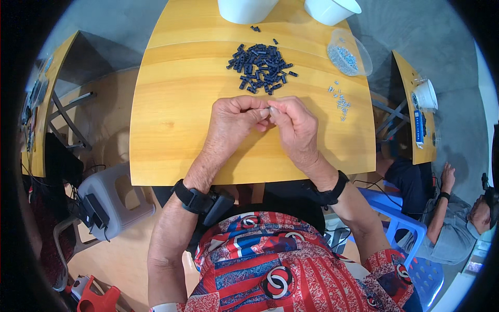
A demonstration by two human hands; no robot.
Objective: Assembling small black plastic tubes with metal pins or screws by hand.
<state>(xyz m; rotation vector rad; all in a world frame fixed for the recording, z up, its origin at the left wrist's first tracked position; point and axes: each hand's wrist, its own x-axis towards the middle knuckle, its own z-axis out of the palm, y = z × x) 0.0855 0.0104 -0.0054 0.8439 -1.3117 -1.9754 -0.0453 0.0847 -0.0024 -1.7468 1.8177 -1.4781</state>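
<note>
Both hands, left hand (pixel 234 122) & right hand (pixel 295 127), have fingers pinched together on one small dark plastic part (pixel 268 107) above the tabletop (pixel 171 119), probably fitting it w/ a screw; next move likely needs steady alignment.

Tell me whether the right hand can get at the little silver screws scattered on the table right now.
Probably yes. The silver screws lie loose on the wooden table just beyond the right hand, with nothing between; but its fingertips are pinched with the left hand on a small part.

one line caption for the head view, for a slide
Both hands, left hand and right hand, pinch a small part beside a pile of dark pieces.
</note>
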